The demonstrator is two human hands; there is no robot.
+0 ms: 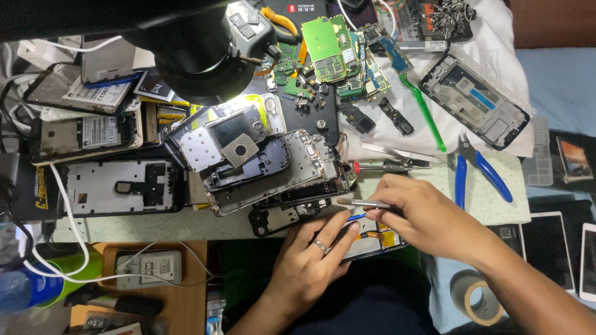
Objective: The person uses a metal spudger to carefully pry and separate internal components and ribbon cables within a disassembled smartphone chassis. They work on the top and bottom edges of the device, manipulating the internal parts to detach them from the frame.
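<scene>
While the opened phone [372,239] lies at the near edge of the work mat [186,223], the left hand [310,263] curls around its left side, fingers pressed to the frame, probably to steady it. Over it, the right hand [428,217] pinches a thin metal tool [363,203], tip pointing left, seemingly to work inside. Just beyond lies a heap of stripped phone frames [261,164]; to the right, blue-handled cutters [475,170]. Farther off are green circuit boards [338,53] and the dark microscope head [198,49].
</scene>
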